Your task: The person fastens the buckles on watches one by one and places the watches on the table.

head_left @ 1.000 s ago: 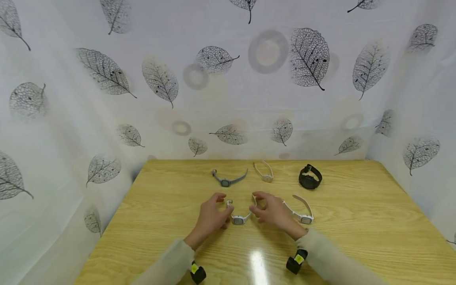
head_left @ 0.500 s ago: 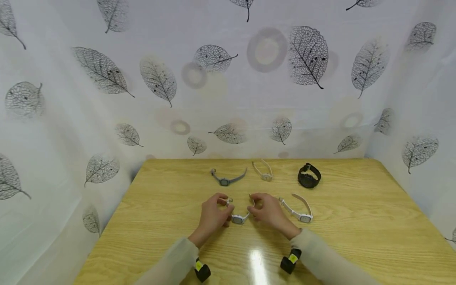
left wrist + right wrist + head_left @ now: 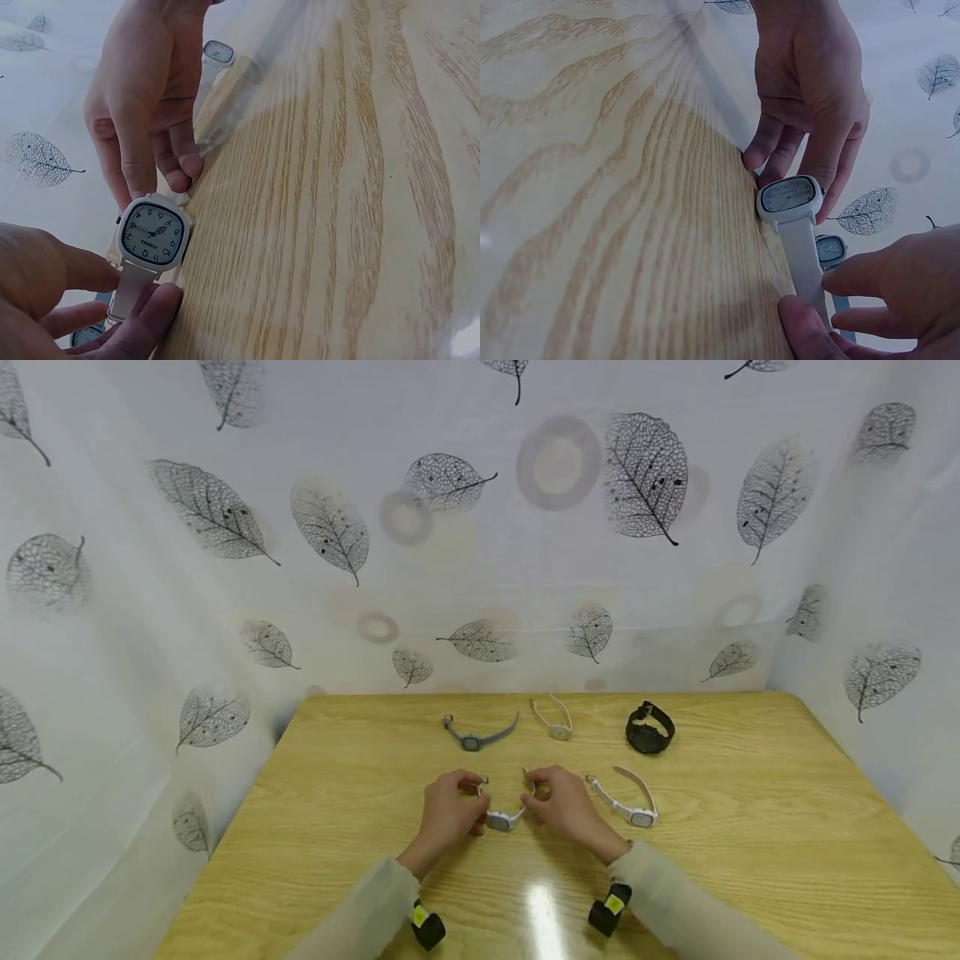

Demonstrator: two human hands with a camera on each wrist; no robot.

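A white wristwatch (image 3: 500, 821) with a square face lies near the middle of the table, between both hands. My left hand (image 3: 448, 814) pinches its buckle-side strap, and in the left wrist view the thumb and fingers grip the white band (image 3: 135, 291) just beside the dial. On the other side, my right hand (image 3: 564, 810) holds the other strap end; the right wrist view has this white strap (image 3: 802, 259) between thumb and finger. The dial (image 3: 152, 232) faces upward toward the camera. Fingers partly hide both straps.
Another white watch (image 3: 641, 818) lies right of my right hand. Behind are a grey-blue watch (image 3: 472, 743), a thin pale watch (image 3: 559, 732) and a black watch (image 3: 647, 739) standing on its looped strap. A leaf-patterned curtain (image 3: 480, 568) surrounds the wooden table (image 3: 360, 752).
My right hand has shifted slightly left, bringing its strap end a little closer to the left hand. The left hand stays nearly in place on the watch. The head view has drifted slightly.
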